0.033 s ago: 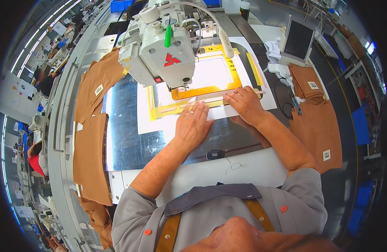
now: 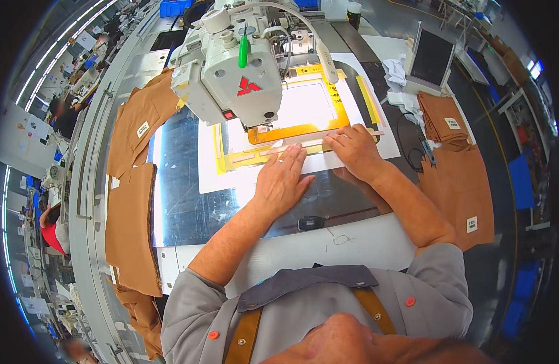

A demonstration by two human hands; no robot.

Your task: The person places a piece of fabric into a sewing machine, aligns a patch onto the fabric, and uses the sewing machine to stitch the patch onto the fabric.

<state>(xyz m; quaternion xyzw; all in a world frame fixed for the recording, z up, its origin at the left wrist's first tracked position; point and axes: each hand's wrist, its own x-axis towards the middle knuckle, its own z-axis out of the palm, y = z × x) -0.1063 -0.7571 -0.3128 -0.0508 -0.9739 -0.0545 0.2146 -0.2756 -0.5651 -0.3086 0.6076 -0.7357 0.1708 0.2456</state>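
The white sheet (image 2: 211, 181) is laid partly under the machine (image 2: 231, 91), its near side touched by the flat, empty left hand (image 2: 281, 181) and bent right hand (image 2: 356, 151), whose grip can't be told, perhaps so it stays still.

The orange-buttoned grey shirt (image 2: 322, 309) has a dark (perhaps navy) collar (image 2: 310, 285).

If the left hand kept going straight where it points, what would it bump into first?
For the left hand, probably the pale strip just ahead, then the orange frame; depth is hard to judge.
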